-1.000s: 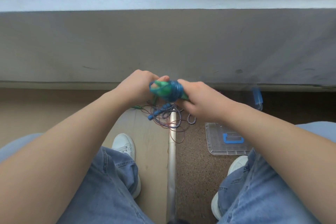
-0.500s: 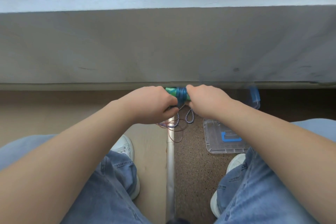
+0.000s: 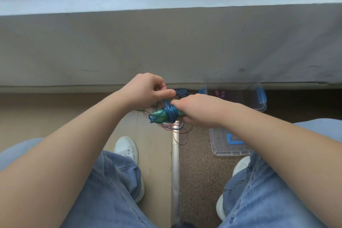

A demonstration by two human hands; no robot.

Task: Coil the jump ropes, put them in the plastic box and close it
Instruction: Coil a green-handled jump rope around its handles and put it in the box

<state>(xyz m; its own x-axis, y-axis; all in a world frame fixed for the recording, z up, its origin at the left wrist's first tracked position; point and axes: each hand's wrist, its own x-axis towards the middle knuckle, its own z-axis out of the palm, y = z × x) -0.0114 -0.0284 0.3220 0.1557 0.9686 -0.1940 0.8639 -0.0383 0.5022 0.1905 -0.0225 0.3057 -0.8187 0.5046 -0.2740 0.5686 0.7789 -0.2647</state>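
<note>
I hold a jump rope with green handles (image 3: 160,115) in front of me; its blue cord (image 3: 171,112) is wound tightly round the handles. My right hand (image 3: 198,110) grips the right end of the bundle. My left hand (image 3: 148,89) pinches the free end of the blue cord just above the wraps. On the floor below lie more ropes (image 3: 175,127), one braided blue-white and one thin red, in a loose tangle. The clear plastic box (image 3: 259,106) with blue latches stands open by the wall on the right. Its clear lid (image 3: 220,146) lies on the floor nearer to me.
I sit facing a grey wall ledge (image 3: 166,42). A metal floor strip (image 3: 175,163) runs between beige flooring and speckled brown flooring. My white shoes (image 3: 126,147) and jeans-clad knees fill the lower view. Something pink (image 3: 220,94) shows inside the box.
The bundle has dropped lower and tilted. My left hand has let go of the handles, risen above them, and now pulls the blue cord's end upward.
</note>
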